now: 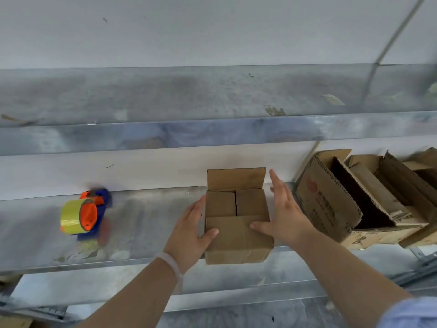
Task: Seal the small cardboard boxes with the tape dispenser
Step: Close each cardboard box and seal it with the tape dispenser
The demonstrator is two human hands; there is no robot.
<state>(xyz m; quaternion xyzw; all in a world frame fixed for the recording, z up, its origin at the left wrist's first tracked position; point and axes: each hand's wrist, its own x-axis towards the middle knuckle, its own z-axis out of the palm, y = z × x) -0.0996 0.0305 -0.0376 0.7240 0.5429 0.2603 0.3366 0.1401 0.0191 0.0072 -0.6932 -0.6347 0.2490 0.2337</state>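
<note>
**Both hands flank a half-closed box on the metal shelf**

The small cardboard box (236, 255) sits at the shelf's (146, 223) front edge, its near flap (236, 229) and two side flaps folded down and its far flap (236, 179) upright. The left hand (189, 235) lies flat against the box's left side, thumb on the near flap. The right hand (286, 218), fingers straight and spread, flanks the right side, thumb also on that flap. The tape dispenser (86, 215) rests well to the left, and open cartons (331, 204) stand on the right.

Even daylight, soft shadows, motion blur, wide-angle edge bending.
</note>
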